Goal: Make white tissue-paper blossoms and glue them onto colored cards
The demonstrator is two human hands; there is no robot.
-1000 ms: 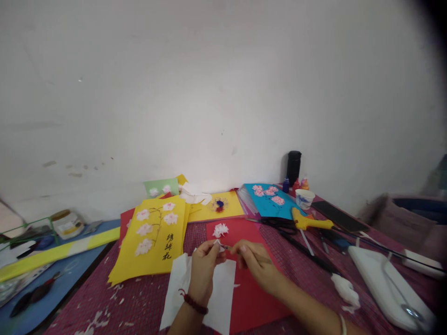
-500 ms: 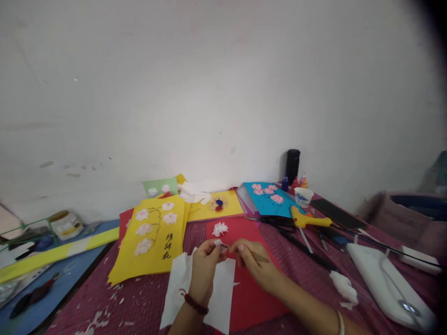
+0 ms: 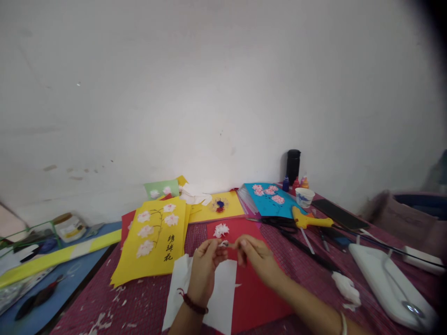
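Over the red card (image 3: pixel 258 298), my left hand (image 3: pixel 206 258) pinches a small white paper piece (image 3: pixel 224 243) between thumb and fingertips. Facing it, my right hand (image 3: pixel 256 258) is closed on a thin brownish stick (image 3: pixel 232 245), whose tip meets the paper piece; its kind is too small to tell. Just beyond my fingers, a fluffy white paper flower (image 3: pixel 221 230) lies on the red card. Below my left wrist a white paper sheet (image 3: pixel 223 293) overlaps the card's left side.
Yellow cards (image 3: pixel 139 267) with pink-white flowers lie left. At the back are a blue flower card (image 3: pixel 289 204), a white cup (image 3: pixel 304 197) and a black bottle (image 3: pixel 293 166). To the right lie a yellow glue gun (image 3: pixel 310 219), crumpled white tissue (image 3: pixel 346 287) and a white lamp-like device (image 3: pixel 384 279).
The paper piece between my hands now looks more folded round the stick's tip. My right fingers have shifted slightly; the view has moved a little.
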